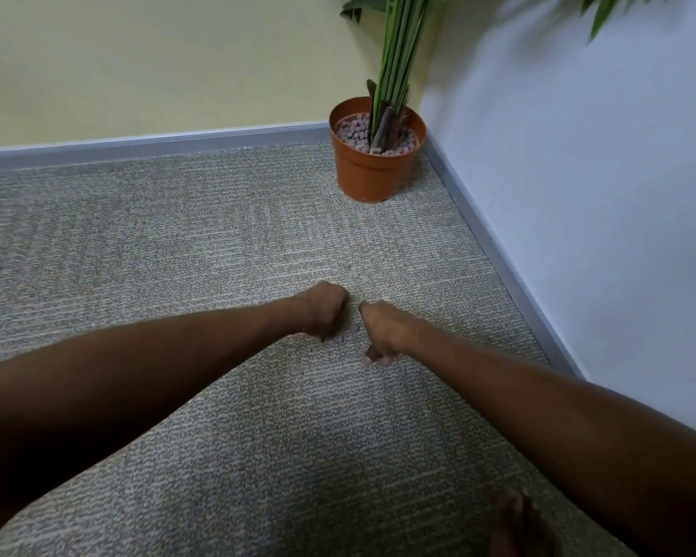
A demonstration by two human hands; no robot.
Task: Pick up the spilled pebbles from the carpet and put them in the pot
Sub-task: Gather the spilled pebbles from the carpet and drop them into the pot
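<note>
Pinkish-grey rounded pebbles (353, 328), carpet-toned

Two hands, left hand (325, 311) and right hand (382, 331), rest side by side on the carpet (177, 243); beyond them, the pot (372, 170) stands in the wall corner, pebbles (356, 132) inside.

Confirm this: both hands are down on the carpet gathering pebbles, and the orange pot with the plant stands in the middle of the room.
Not quite. The head view shows the orange pot in the corner where the two walls meet. Left hand and right hand are indeed down on the carpet.
</note>
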